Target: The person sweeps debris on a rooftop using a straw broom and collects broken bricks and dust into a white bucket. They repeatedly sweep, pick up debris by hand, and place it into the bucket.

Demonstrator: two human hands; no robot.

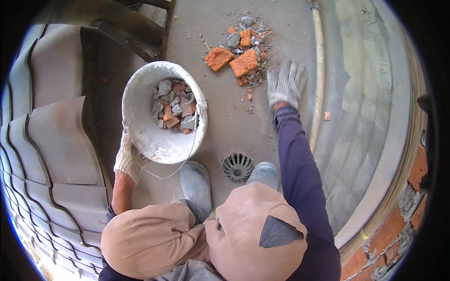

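Observation:
A whitish, dust-caked bucket point(154, 146) leans toward me on the left, holding chunks of broken brick and mortar point(176, 105). My left hand point(126, 158), in a pale knitted glove, grips the bucket's left side by the rim; some of its fingers are hidden. The bucket's thin wire handle point(164, 178) hangs down on the near side. On the floor ahead lies a heap of rubble point(255, 44) with orange brick pieces point(243, 63) and grey crumbs. Just right of that heap, my right hand point(287, 84), in a striped grey-white glove, is open with fingers stretched forward, holding nothing visible.
A round slotted drain grate point(237, 167) sits between my rubber boots point(196, 186). Along the right runs a pale pipe point(318, 70), with a low brick wall point(389, 232) beyond. Overlapping roof tiles point(65, 159) border the left; a dark metal beam point(122, 23) crosses the far left.

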